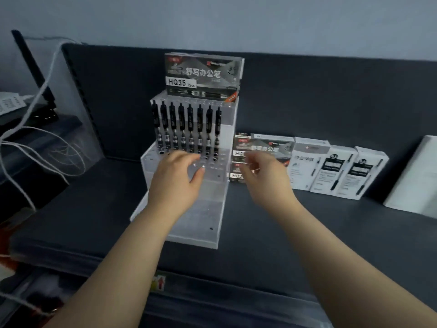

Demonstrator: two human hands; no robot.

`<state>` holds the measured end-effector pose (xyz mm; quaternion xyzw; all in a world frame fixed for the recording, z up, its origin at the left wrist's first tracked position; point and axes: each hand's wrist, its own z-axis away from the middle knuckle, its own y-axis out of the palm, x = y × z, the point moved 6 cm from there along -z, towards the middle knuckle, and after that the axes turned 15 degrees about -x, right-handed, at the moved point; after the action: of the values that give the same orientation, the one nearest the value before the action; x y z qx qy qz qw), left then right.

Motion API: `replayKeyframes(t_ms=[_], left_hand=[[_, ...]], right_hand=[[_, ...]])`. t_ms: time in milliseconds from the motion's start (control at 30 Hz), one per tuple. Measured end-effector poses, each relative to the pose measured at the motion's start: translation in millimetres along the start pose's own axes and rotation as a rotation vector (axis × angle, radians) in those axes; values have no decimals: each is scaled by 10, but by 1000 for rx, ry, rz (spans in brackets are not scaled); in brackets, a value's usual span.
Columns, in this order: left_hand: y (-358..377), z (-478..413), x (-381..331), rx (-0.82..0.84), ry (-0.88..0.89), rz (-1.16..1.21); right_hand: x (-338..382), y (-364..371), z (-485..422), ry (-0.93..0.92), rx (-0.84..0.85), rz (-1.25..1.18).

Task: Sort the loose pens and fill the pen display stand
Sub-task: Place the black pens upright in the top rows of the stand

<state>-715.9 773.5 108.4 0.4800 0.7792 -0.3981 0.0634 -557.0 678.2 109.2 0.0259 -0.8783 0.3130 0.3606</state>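
A clear acrylic pen display stand [201, 218] stands on the dark shelf. Its upper tier holds a row of several black pens [182, 129] standing upright. A dark HQ35 pen box [203, 74] sits on top of the stand. My left hand [177, 183] hovers over the stand's middle tier of holes, its fingers loosely spread and holding nothing. My right hand [262, 178] is just right of the stand, in front of two stacked dark pen boxes [262, 150]. Its fingers are relaxed and slightly curled, and I see no pen in them.
Several white pen boxes [335, 169] stand in a row right of the dark ones, and a large white box [416, 176] stands at the far right. White cables [30, 138] hang at the left by a clear divider panel. The shelf's front edge [212, 268] lies below my forearms.
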Motion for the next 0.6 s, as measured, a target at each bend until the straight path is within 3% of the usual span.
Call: replayKeyframes(t_ms=[100, 267, 433, 600], left_hand=[[116, 146, -508, -6, 133, 47], [585, 603, -1477, 174, 386, 27], [1107, 1110, -2310, 436, 438, 34], [1609, 1628, -3349, 557, 440, 112]], right_hand=[[-321, -329, 323, -22, 89, 178], [-884, -1117, 691, -24, 101, 542], [-1502, -2082, 957, 106, 14, 656], [-2289, -3125, 1214, 233, -52, 694]])
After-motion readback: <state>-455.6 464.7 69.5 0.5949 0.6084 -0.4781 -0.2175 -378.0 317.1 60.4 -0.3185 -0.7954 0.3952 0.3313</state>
